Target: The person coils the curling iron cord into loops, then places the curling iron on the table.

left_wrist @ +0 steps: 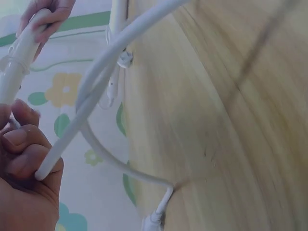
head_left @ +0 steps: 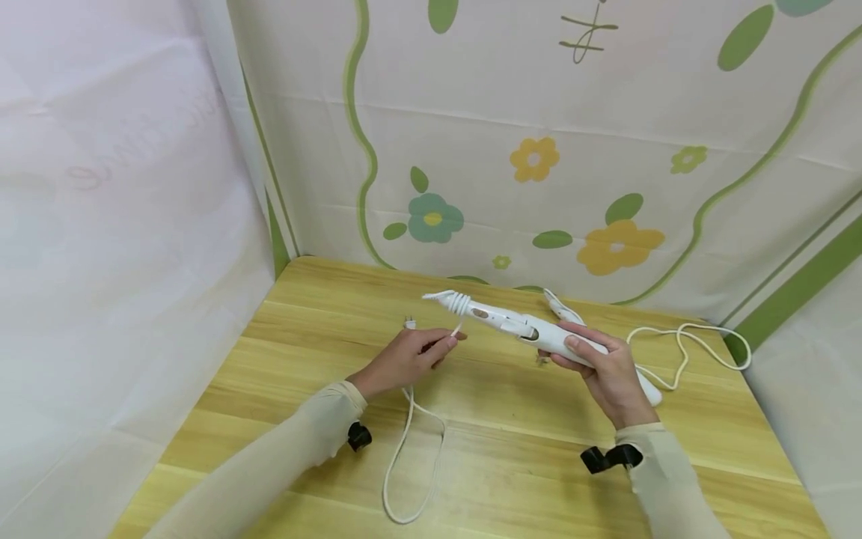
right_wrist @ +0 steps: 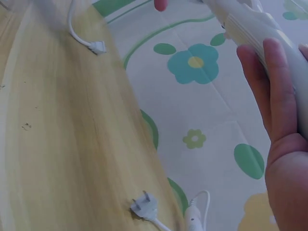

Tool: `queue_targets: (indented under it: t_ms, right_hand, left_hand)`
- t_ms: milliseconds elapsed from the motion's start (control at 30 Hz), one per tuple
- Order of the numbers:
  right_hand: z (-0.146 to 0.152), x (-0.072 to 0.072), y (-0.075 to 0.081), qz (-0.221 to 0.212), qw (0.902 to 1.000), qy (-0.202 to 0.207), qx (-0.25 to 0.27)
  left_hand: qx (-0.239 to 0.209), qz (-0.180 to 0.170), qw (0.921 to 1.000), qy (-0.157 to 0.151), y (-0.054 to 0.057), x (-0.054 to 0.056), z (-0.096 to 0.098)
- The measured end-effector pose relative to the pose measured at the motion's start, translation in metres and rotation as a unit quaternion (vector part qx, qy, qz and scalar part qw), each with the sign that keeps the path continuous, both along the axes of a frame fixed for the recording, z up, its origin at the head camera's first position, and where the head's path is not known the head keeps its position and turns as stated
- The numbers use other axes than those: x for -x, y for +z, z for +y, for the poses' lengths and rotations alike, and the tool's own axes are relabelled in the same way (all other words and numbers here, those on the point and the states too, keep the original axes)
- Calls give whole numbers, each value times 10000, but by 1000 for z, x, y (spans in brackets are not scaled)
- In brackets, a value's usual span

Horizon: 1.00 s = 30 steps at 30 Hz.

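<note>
My right hand point(head_left: 606, 367) grips a white corded hair iron point(head_left: 501, 318) by its wide end, thumb on top, and holds it tilted above the table. White cord point(head_left: 459, 302) is wound in several turns round the narrow left end of the iron. Just below those turns, my left hand point(head_left: 420, 353) pinches the cord between thumb and fingers. In the left wrist view the loose cord point(left_wrist: 91, 103) runs out from the curled fingers. A slack loop of it point(head_left: 390, 479) hangs down toward me, and its plug point(head_left: 410, 323) lies on the table behind my left hand.
A second white corded iron point(head_left: 649, 391) lies on the wooden table point(head_left: 323, 314) behind my right hand, partly hidden. Its cord point(head_left: 700, 337) curves off to the right; a second plug point(right_wrist: 144, 206) lies near the back edge. Flowered cloth point(head_left: 471, 150) hangs behind the table.
</note>
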State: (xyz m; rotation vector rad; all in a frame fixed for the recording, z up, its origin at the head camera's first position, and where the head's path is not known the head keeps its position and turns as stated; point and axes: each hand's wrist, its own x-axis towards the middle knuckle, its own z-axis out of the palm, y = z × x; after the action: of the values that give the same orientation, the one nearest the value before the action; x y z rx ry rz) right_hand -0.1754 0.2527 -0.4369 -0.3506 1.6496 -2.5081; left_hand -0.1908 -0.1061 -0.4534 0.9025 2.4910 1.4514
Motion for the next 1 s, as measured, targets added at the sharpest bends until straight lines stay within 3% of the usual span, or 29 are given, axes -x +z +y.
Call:
queue_targets:
  t_ms: [133, 233, 367, 467, 567, 700, 867, 1000]
  right_hand:
    - [-1, 4, 6, 96, 9992, -382, -23]
    - [-2, 6, 9, 117, 9978, -648, 51]
    - [-4, 7, 11, 101, 9948, -983, 234]
    - [-5, 8, 12, 85, 9923, -1186, 337]
    - [-7, 8, 11, 75, 9911, -1287, 323]
    - [-8, 8, 6, 77, 9921, -1251, 81]
    - [-5, 4, -3, 83, 9902, -1000, -966]
    - [-3, 2, -9, -31, 9834, -599, -1711]
  left_hand:
    - [-249, -140, 9996, 88, -1, 4, 4]
    - [-89, -107, 9994, 312, 5, 9, 4]
    - [570, 437, 9932, 919, 16, 19, -1]
    - [1102, 1163, 9801, 1168, 21, 27, -6]
    - [1372, 1862, 9676, 1014, 22, 31, -10]
    - [1380, 2732, 9494, 709, 22, 34, -15]
    - [1272, 3733, 9181, 386, 22, 38, -23]
    - [1265, 4312, 8932, 167, 21, 42, -30]
